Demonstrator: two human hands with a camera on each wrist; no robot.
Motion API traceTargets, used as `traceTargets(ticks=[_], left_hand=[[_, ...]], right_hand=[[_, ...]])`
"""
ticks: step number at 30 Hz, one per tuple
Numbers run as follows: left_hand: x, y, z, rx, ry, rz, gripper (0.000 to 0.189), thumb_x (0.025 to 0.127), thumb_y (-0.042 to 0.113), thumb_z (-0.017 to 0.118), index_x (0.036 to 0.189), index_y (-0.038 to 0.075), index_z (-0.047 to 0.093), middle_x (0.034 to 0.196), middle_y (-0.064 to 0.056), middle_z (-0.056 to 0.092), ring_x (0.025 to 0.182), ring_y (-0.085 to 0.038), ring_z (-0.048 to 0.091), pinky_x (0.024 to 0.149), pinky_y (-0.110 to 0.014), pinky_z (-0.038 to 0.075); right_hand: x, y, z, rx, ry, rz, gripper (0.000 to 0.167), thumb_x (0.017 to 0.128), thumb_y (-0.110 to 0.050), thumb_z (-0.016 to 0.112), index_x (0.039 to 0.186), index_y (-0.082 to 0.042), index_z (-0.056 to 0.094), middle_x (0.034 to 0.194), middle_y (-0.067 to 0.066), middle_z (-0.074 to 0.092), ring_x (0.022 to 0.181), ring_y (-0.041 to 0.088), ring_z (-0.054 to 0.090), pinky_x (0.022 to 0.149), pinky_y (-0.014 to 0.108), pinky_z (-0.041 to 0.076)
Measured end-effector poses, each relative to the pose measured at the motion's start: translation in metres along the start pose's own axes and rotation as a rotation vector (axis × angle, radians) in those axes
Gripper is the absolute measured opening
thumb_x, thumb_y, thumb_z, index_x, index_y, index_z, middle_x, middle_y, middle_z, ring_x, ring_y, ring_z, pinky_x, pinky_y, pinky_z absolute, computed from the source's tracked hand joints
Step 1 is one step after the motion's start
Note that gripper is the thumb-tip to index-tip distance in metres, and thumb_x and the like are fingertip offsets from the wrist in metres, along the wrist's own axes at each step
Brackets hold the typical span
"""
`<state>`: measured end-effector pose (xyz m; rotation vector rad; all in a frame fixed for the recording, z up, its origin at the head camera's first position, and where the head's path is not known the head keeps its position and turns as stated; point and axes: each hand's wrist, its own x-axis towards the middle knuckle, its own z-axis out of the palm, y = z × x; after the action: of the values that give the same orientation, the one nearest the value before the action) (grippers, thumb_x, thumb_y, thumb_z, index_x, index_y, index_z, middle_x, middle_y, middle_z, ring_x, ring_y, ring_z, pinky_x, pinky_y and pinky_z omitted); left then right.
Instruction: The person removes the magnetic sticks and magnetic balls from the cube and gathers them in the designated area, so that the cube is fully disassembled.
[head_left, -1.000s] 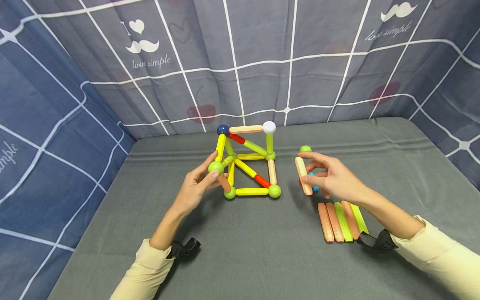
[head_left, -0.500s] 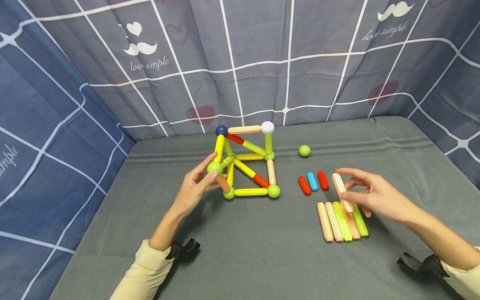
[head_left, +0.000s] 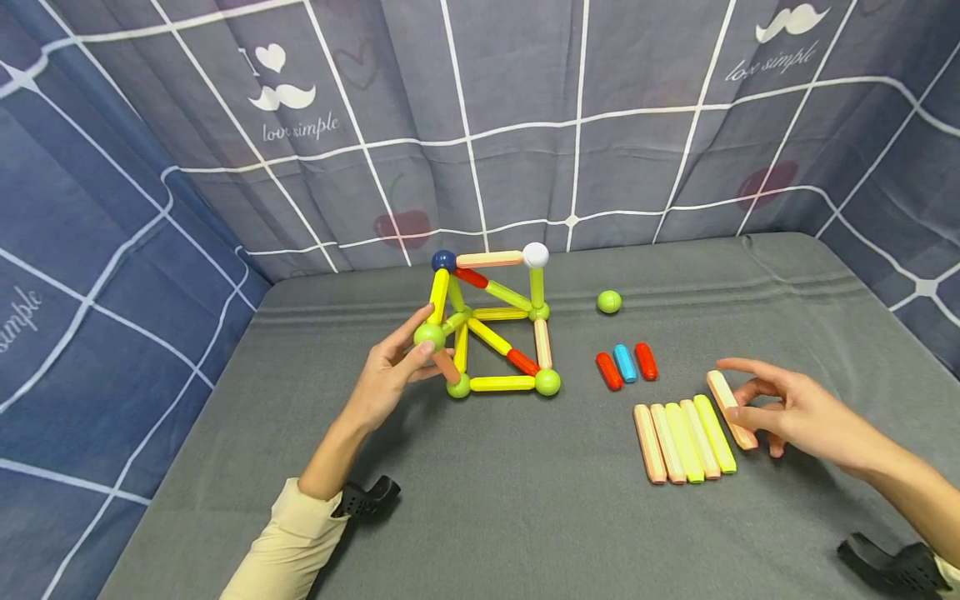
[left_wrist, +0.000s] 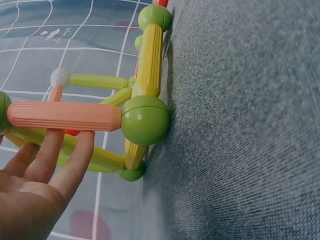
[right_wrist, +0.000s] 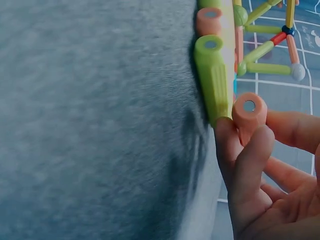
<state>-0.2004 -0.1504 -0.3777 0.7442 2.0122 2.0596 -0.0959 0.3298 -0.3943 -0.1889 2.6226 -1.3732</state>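
Observation:
A cube-like frame of magnetic rods and balls (head_left: 502, 383) stands on the cloth, with a dark blue ball (head_left: 444, 261) and a white ball (head_left: 536, 255) at its back top corners. At its near upper left corner my left hand (head_left: 386, 375) holds a green ball (head_left: 430, 337) between thumb and fingers. In the left wrist view its fingers pass behind the upright salmon rod (left_wrist: 65, 115). My right hand (head_left: 802, 408) pinches another salmon rod (head_left: 731, 410), low beside the right end of the rod row. That rod's round metal end faces the camera in the right wrist view (right_wrist: 250, 105).
Several salmon and yellow-green rods (head_left: 678, 442) lie side by side in a row. Behind them are two short red rods (head_left: 609, 372) and a short blue one (head_left: 625, 363). A loose green ball (head_left: 609, 302) sits farther back. A patterned curtain (head_left: 525, 125) hangs behind the grey cloth (head_left: 480, 508).
My right hand has carried the salmon rod rightward and toward me, past the short rods and over the row to its right end. My left hand and the frame stay in place.

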Motion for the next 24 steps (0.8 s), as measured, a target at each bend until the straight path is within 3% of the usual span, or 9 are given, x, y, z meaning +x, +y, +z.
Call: traceTargets(ticks=[16, 24], left_hand=[[-0.001, -0.001, 0.001, 0.023, 0.004, -0.004, 0.056, 0.104, 0.015, 0.053, 0.155, 0.009, 0.031, 0.15, -0.019, 0.041, 0.111, -0.024, 0.064, 0.091, -0.043, 0.052], [0.0, -0.001, 0.0, 0.005, 0.003, -0.001, 0.056, 0.103, 0.013, 0.053, 0.155, 0.008, 0.032, 0.15, -0.019, 0.041, 0.11, -0.026, 0.064, 0.091, -0.044, 0.052]], right_hand=[[-0.002, 0.008, 0.004, 0.017, -0.079, 0.024, 0.061, 0.095, -0.008, 0.065, 0.144, 0.007, 0.033, 0.089, 0.015, 0.057, 0.053, 0.019, 0.057, 0.044, 0.036, 0.052], [-0.001, 0.013, 0.004, -0.003, -0.122, -0.031, 0.059, 0.095, -0.007, 0.064, 0.141, 0.014, 0.034, 0.087, 0.011, 0.057, 0.051, 0.015, 0.055, 0.04, 0.036, 0.05]])
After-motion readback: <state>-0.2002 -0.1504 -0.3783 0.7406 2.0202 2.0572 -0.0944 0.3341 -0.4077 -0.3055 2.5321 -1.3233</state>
